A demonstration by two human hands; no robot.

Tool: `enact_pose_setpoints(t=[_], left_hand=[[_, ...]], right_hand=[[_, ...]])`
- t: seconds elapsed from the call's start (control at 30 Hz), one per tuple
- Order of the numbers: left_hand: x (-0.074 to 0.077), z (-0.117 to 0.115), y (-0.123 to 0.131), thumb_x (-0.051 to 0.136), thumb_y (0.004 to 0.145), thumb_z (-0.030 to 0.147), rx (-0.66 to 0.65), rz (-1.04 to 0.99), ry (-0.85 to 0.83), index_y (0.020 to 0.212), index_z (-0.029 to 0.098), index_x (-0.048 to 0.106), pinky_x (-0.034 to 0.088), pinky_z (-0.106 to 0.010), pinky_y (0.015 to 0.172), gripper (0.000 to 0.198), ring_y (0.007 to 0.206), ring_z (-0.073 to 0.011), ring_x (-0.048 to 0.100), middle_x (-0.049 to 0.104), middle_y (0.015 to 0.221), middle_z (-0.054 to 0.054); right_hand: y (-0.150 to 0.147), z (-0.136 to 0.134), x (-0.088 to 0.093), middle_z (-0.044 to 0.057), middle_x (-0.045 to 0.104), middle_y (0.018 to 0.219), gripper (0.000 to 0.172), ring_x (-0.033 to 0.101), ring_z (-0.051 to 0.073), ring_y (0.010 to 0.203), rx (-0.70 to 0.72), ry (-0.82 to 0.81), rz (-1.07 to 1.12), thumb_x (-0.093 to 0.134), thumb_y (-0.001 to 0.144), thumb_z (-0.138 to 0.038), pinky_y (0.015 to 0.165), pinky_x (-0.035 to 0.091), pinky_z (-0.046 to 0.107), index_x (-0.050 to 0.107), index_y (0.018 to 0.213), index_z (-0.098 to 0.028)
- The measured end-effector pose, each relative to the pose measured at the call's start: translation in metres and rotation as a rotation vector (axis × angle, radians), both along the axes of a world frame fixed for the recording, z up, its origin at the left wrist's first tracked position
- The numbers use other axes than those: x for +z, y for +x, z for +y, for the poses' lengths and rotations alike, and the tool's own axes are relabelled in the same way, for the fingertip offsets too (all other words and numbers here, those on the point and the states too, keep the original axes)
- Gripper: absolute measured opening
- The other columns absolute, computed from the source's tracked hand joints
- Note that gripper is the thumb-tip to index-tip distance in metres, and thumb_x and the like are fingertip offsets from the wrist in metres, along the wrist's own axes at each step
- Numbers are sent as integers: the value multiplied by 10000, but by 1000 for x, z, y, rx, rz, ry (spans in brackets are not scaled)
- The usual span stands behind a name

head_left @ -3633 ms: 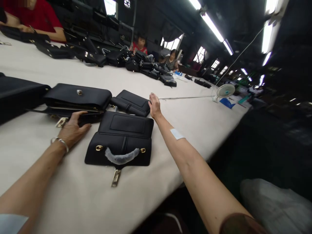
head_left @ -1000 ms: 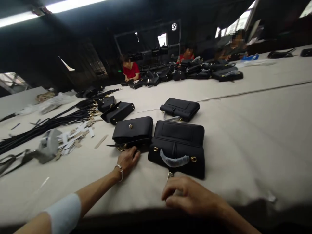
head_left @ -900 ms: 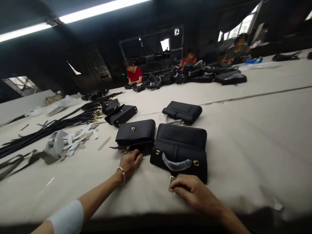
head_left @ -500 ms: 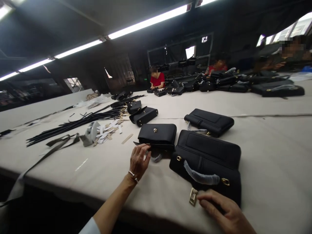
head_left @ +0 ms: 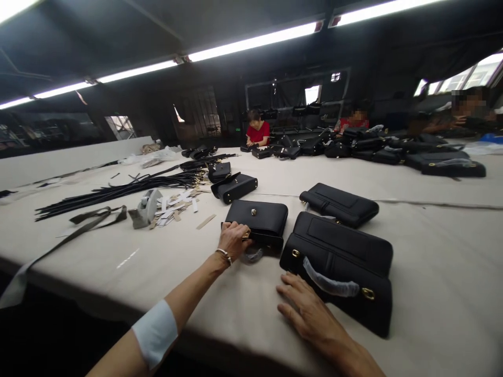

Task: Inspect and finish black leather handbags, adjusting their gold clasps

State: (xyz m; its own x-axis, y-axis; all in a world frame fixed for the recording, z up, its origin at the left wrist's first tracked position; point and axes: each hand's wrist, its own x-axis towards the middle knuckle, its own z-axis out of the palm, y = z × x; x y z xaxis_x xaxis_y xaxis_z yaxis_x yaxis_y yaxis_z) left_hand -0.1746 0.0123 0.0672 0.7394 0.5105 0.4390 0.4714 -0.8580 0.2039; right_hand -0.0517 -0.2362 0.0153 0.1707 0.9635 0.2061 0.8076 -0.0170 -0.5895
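My left hand (head_left: 232, 242) is closed on the front edge of a small black handbag (head_left: 259, 215), its fingers at the flap by a bit of gold hardware. A gold turn lock shows on that bag's face, and a plastic-wrapped handle (head_left: 252, 255) lies below the flap. My right hand (head_left: 304, 303) is spread, fingers apart, at the near left edge of a larger black handbag (head_left: 346, 238). That bag lies flat, with gold rings and a wrapped handle (head_left: 330, 280) on top. The gold plate at its near edge is out of sight behind my right hand.
Another black bag (head_left: 341, 203) lies behind the large one. To the left are black straps (head_left: 129, 191), a tape dispenser (head_left: 146, 209), paper strips (head_left: 176, 207) and a grey ribbon (head_left: 78, 246). Co-workers sit across the table (head_left: 440, 251) beside piled bags.
My left hand has closed on the small bag's flap edge. My right hand has left the gold plate, moved left and up, and spread its fingers. The view has shifted slightly.
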Motion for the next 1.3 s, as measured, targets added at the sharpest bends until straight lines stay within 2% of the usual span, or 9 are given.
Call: enact_pose_setpoints(t=[0.2, 0.4, 0.47, 0.57, 0.67, 0.77, 0.9, 1.0, 1.3], left_hand=[[33, 4, 0, 686, 781, 250, -32, -18, 5, 799, 233, 657, 309, -431, 912, 38, 876, -227, 586, 707, 822, -5], [98, -5, -18, 672, 784, 290, -69, -185, 48, 803, 235, 662, 232, -451, 1091, 59, 912, -202, 607, 711, 830, 25], [120, -11, -24, 671, 780, 354, -129, -216, -5, 777, 226, 665, 276, -426, 1089, 129, 878, -197, 610, 701, 806, 19], [142, -20, -27, 644, 781, 447, -213, -208, -222, 738, 195, 665, 429, -351, 909, 256, 820, -204, 596, 673, 772, -10], [144, -27, -20, 619, 778, 488, -309, -103, -619, 804, 178, 670, 445, -276, 716, 315, 743, -173, 577, 649, 769, 3], [127, -34, -6, 613, 752, 486, -342, 3, -871, 790, 163, 644, 402, -246, 602, 327, 646, -143, 534, 586, 680, 26], [102, -39, 6, 636, 732, 445, -326, 65, -909, 719, 157, 619, 362, -239, 538, 289, 581, -133, 496, 518, 594, 38], [95, -38, 7, 621, 759, 443, -333, 60, -905, 750, 156, 644, 393, -246, 563, 288, 611, -146, 526, 555, 623, 23], [123, -55, -40, 328, 977, 494, -495, -92, -676, 1111, 178, 666, 471, -319, 899, 482, 985, -219, 646, 714, 1045, -68]], right_hand=[[24, -6, -17, 98, 661, 1266, 296, 558, 310, 1256, -184, 168, -151, 503, 936, -379, 1087, 439, 616, 674, 1137, -245], [29, -11, -23, 61, 708, 1138, 253, 660, 257, 1096, -262, 374, -123, 510, 934, -374, 925, 600, 438, 662, 1115, -282], [31, -11, -24, 63, 692, 1178, 293, 654, 256, 1114, -322, 435, -107, 526, 925, -383, 936, 594, 418, 628, 1180, -281], [31, -14, -20, 87, 608, 1326, 446, 582, 282, 1229, -393, 491, -32, 537, 915, -416, 1017, 536, 455, 507, 1334, -270], [27, -18, -12, 109, 559, 1378, 494, 590, 273, 1216, -334, 484, 117, 490, 932, -454, 1004, 540, 436, 443, 1385, -262], [22, -22, -7, 119, 592, 1336, 516, 653, 256, 1112, -270, 491, 236, 449, 935, -521, 922, 582, 399, 442, 1381, -261], [20, -24, -5, 120, 652, 1255, 584, 693, 254, 1014, -242, 439, 284, 476, 900, -592, 841, 607, 378, 454, 1369, -245], [19, -23, -5, 108, 676, 1217, 593, 685, 257, 1033, -237, 378, 313, 501, 888, -583, 847, 602, 369, 457, 1373, -245], [16, -22, -7, 98, 638, 1301, 568, 670, 255, 1082, -259, 343, 304, 473, 907, -539, 868, 596, 360, 434, 1408, -273]])
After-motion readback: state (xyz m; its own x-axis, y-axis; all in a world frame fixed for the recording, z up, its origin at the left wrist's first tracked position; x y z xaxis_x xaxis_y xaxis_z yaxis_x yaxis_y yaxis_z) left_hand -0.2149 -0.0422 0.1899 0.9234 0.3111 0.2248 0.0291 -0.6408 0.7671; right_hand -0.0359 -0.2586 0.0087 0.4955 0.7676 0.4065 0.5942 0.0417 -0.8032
